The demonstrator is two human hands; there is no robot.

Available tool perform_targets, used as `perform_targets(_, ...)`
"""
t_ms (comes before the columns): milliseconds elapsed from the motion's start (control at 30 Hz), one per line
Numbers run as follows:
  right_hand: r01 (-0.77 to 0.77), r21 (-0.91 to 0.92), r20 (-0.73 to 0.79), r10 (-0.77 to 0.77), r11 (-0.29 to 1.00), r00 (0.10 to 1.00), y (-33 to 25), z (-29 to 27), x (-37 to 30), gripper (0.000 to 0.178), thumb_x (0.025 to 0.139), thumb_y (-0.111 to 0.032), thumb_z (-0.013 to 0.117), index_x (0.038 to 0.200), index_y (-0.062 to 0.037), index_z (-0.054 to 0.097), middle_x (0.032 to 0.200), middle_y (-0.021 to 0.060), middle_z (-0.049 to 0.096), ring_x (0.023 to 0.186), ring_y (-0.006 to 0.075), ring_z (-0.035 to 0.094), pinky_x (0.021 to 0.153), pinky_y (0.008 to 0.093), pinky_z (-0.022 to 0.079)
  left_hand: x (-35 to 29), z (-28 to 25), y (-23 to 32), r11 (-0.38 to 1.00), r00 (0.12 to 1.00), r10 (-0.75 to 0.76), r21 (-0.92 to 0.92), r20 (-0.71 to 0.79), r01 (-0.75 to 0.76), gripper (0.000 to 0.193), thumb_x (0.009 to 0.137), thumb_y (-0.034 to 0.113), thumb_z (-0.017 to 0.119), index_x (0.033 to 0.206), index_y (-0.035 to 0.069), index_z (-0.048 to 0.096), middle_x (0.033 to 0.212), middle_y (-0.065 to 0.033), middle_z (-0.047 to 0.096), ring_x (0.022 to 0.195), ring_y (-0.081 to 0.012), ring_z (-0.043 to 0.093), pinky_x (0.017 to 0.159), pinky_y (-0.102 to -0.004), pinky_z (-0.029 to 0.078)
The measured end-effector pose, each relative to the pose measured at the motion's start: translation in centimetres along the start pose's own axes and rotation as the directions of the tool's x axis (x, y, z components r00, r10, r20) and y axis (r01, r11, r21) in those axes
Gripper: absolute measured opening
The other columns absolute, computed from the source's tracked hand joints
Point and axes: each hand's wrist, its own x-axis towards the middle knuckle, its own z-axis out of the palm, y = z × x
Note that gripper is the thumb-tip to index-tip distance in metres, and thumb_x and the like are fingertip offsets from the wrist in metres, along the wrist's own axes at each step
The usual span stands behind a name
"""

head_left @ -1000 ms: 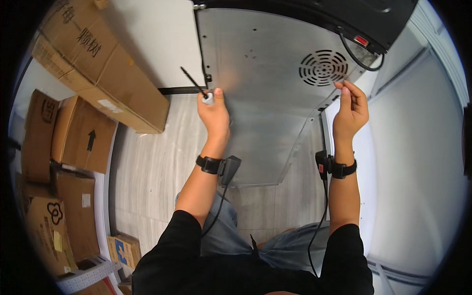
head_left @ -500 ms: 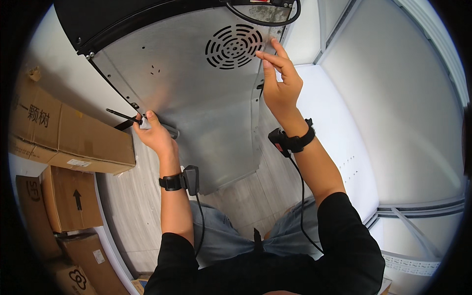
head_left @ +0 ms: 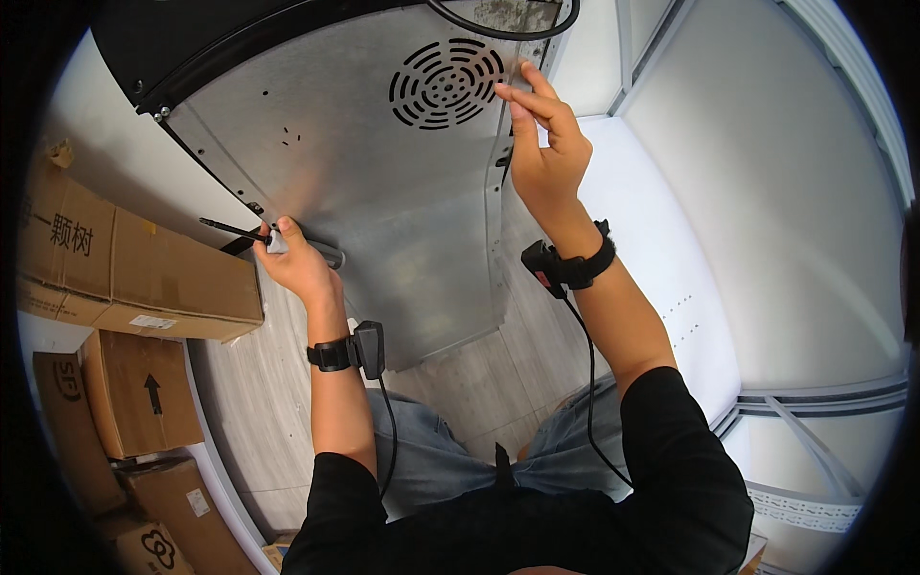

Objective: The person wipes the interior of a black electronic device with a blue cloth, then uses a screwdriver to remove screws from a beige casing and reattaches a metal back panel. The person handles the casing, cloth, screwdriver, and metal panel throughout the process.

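My left hand point(head_left: 299, 268) is closed around the pale handle of a screwdriver point(head_left: 278, 243), its dark shaft pointing out to the left. That hand is beside the left edge of a silver metal panel point(head_left: 412, 230) on a tall black-topped appliance. My right hand point(head_left: 551, 153) is raised at the panel's upper right edge, next to a round slotted vent point(head_left: 447, 86). Its thumb is pressed against a finger, while another finger extends upward. Anything held between the fingertips is too small or hidden to make out.
A black cable point(head_left: 508, 36) loops over the panel's top right. Cardboard boxes point(head_left: 182, 268) are stacked on the left. White panels in metal frames point(head_left: 767, 192) stand on the right. Wood-look flooring point(head_left: 259, 422) shows below. Wired black devices are strapped to both wrists.
The appliance and its panel appear slightly higher and further left in the view. Both hands keep nearly the same pose, and the screwdriver remains in my left hand.
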Motion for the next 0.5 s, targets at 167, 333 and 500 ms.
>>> perform_targets(167,-0.002,0.021,0.008,0.002,1.000,1.000,-0.07,-0.06,0.04,0.015,0.085,0.004,0.060,0.095,-0.0038,0.068,0.115,0.0224,0.063,0.100,0.0255,0.066,0.074,0.0261,0.053,-0.14,0.03,0.29,1.000,1.000,-0.001,-0.024,0.004,0.001,0.030,0.091,0.018,0.062,0.114,0.005,0.047,0.091,-0.0026,0.053,0.079,-0.0095,0.049,0.073,-0.0238,0.042)
perform_targets(333,-0.010,0.041,-0.006,0.011,0.999,1.000,-0.28,0.03,0.18,0.016,0.085,0.004,0.060,0.097,-0.0036,0.068,0.115,0.0223,0.063,0.102,0.0254,0.066,0.078,0.0268,0.053,-0.05,-0.05,0.34,1.000,1.000,-0.011,-0.014,0.016,0.011,0.030,0.091,0.018,0.062,0.114,0.005,0.047,0.092,-0.0030,0.053,0.080,-0.0098,0.049,0.075,-0.0241,0.042)
perform_targets(500,-0.028,0.043,0.000,0.028,0.999,1.000,-0.17,-0.12,0.28,0.015,0.086,0.003,0.060,0.097,-0.0033,0.067,0.113,0.0211,0.064,0.103,0.0249,0.065,0.080,0.0282,0.053,-0.08,0.08,0.41,1.000,1.000,-0.005,-0.008,0.017,0.005,0.031,0.092,0.017,0.062,0.115,0.005,0.046,0.094,-0.0035,0.053,0.082,-0.0103,0.049,0.077,-0.0245,0.042)
